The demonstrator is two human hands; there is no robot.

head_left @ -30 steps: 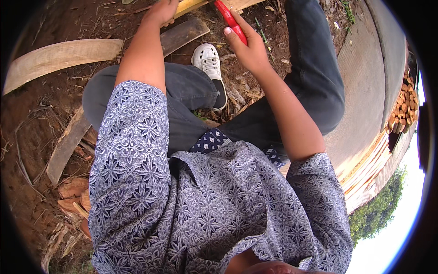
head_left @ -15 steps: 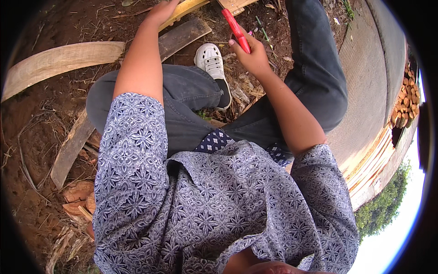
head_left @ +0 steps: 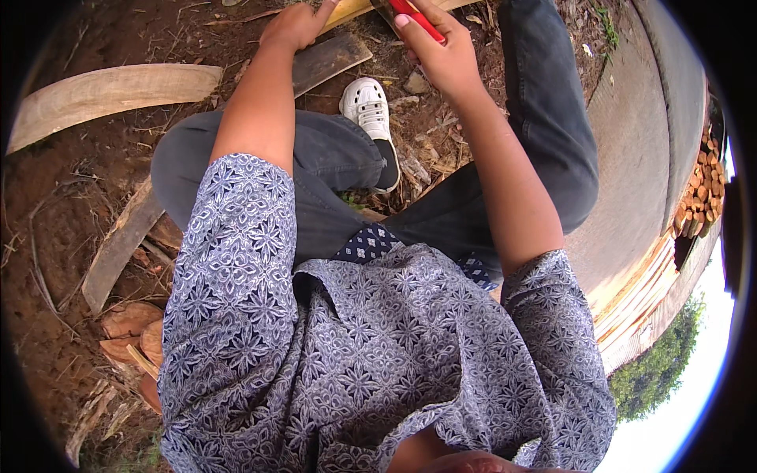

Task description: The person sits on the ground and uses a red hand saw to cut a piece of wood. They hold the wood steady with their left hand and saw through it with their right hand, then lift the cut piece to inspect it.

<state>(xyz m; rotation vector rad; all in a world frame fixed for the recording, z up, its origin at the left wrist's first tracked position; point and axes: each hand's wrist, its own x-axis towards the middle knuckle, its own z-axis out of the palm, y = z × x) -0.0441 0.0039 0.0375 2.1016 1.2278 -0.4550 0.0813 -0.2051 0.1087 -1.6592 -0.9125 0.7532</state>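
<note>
My left hand (head_left: pixel 293 27) is at the top edge of the view, gripping a pale yellow wooden plank (head_left: pixel 345 10). One of its digits stretches along the wood, and the others are partly hidden. To its right, my right hand (head_left: pixel 448 54) is wrapped round a red-handled tool (head_left: pixel 418 17). A dark part of the tool reaches the plank's edge, but most of its working end lies beyond the frame, so its kind does not show. Under the plank, a weathered grey board (head_left: pixel 335 63) lies on the soil.
My white clog (head_left: pixel 367 106) stands between my bent legs, close to the grey board. A curved board (head_left: pixel 118 98) lies at left, another board (head_left: pixel 118 244) beside my knee. Cut wood pieces (head_left: pixel 130 323) sit lower left. At right are a grey sheet (head_left: pixel 631 158) and stacked wood (head_left: pixel 702 189).
My right hand has moved up and forward with the red-handled tool, now closer to the plank. My left hand has shifted slightly right along the plank.
</note>
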